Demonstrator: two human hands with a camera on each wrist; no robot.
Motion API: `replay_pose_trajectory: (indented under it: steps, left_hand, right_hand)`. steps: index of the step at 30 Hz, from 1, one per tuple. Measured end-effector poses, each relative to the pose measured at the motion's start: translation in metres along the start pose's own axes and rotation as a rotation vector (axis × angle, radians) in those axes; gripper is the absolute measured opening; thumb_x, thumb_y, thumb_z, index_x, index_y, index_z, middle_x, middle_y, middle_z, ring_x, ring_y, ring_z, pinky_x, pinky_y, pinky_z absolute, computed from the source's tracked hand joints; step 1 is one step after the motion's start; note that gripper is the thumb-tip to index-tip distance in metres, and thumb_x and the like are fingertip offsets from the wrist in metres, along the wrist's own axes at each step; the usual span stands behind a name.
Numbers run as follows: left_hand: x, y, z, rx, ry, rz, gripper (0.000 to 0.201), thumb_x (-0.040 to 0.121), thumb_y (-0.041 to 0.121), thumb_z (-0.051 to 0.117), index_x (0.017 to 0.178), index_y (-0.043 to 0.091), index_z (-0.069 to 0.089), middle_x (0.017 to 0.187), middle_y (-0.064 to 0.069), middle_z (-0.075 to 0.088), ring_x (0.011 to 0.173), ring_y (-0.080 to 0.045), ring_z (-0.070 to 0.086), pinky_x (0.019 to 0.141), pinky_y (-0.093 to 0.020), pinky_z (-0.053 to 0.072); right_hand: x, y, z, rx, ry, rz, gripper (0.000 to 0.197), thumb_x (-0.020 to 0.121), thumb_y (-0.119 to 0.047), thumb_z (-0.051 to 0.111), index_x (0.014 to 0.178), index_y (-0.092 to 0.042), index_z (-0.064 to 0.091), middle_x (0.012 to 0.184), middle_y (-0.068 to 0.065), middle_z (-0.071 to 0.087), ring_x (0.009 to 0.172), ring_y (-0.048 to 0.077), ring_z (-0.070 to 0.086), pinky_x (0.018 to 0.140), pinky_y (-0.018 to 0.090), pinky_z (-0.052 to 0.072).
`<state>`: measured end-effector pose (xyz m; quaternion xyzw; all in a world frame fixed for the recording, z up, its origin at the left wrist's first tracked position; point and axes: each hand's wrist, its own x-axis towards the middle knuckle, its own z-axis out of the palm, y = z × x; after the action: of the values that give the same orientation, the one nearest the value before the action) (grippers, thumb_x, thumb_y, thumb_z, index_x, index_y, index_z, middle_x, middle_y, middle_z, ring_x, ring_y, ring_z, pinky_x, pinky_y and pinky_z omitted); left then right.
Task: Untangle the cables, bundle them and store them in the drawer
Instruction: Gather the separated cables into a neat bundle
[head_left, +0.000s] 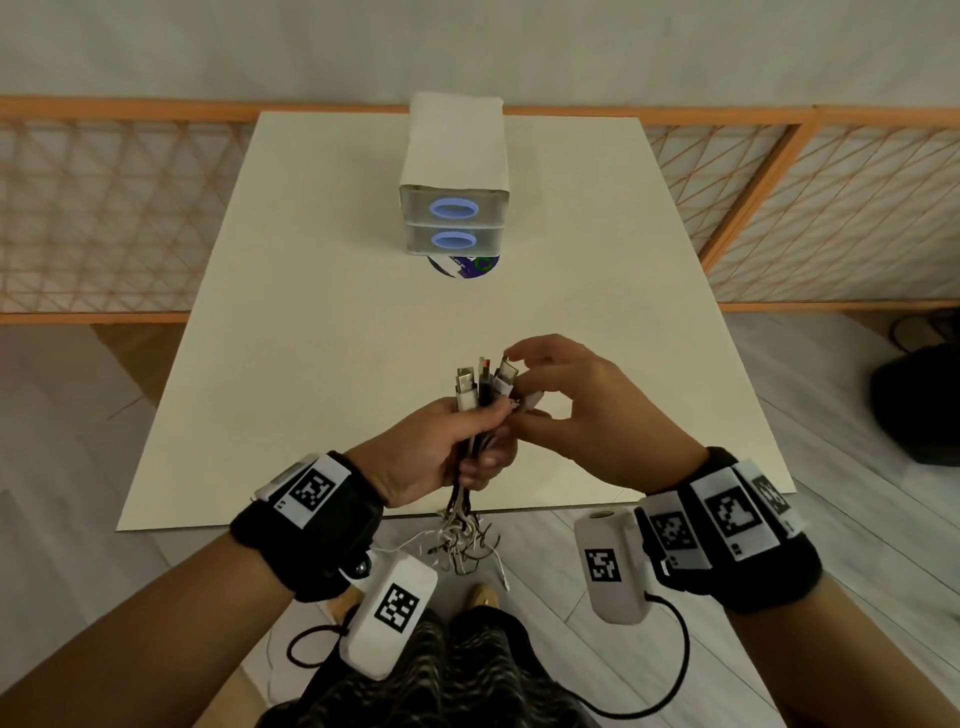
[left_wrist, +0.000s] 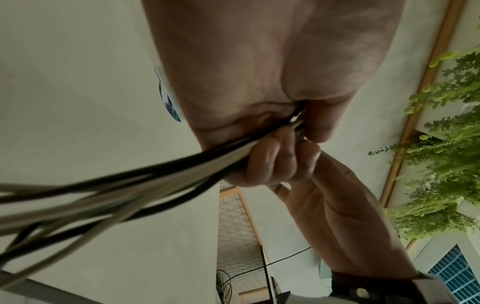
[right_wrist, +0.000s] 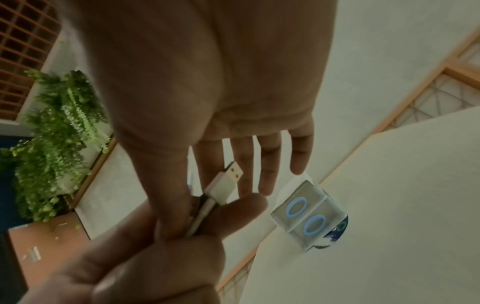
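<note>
My left hand (head_left: 441, 452) grips a bundle of black and white cables (head_left: 475, 436) upright over the near edge of the table. Several plugs (head_left: 480, 379) stick up out of the fist, and the loose ends (head_left: 465, 540) hang tangled below the table edge. In the left wrist view my fingers (left_wrist: 262, 164) curl round the cables (left_wrist: 130, 195). My right hand (head_left: 566, 400) hovers at the plugs, fingers loose: its index tip touches the top of one plug and its thumb rests by the bundle. A white USB plug (right_wrist: 228, 181) shows before those straight fingers. The drawer unit (head_left: 452, 208) has both drawers closed.
The white table (head_left: 311, 322) holds only the drawer unit, which sits on a round printed disc (head_left: 464, 267). A wooden lattice screen (head_left: 104, 208) runs behind the table. A black bag (head_left: 919, 405) lies on the floor to the right.
</note>
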<state>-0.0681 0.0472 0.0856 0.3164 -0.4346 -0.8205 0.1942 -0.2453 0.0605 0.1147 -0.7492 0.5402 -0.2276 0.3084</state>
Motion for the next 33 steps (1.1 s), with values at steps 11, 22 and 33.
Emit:
replay_pose_trajectory:
  steps: [11,22,33]
  left_hand:
    - [0.001,0.000,0.006,0.237,0.034,0.052,0.029,0.100,0.025,0.036,0.092,0.011,0.060,0.053,0.008,0.035,0.046,-0.007,0.026,0.046,-0.018,0.025]
    - [0.005,-0.008,0.018,0.720,0.179,0.079,0.022,0.096,0.021,0.050,0.074,0.024,0.053,0.047,0.019,0.050,0.045,0.003,0.044,0.051,-0.009,0.032]
    - [0.012,-0.002,0.014,0.583,0.180,0.070,0.034,0.098,0.026,0.044,0.065,0.016,0.042,0.054,0.005,0.043,0.044,-0.005,0.033,0.047,-0.014,0.032]
  right_hand:
    - [-0.002,0.003,-0.009,0.298,0.151,0.144,0.005,0.084,-0.021,0.065,0.083,-0.023,0.069,0.113,-0.012,0.057,0.104,0.001,0.056,0.088,0.023,0.044]
    - [0.026,-0.006,-0.014,0.568,-0.073,0.389,0.020,0.092,-0.022,0.054,0.102,-0.012,0.067,0.092,0.002,0.072,0.079,0.010,0.062,0.067,0.020,0.044]
    - [0.023,-0.011,-0.007,0.553,-0.066,0.064,0.020,0.090,-0.004,0.055,0.106,-0.012,0.065,0.094,0.007,0.073,0.089,0.011,0.067,0.076,0.015,0.049]
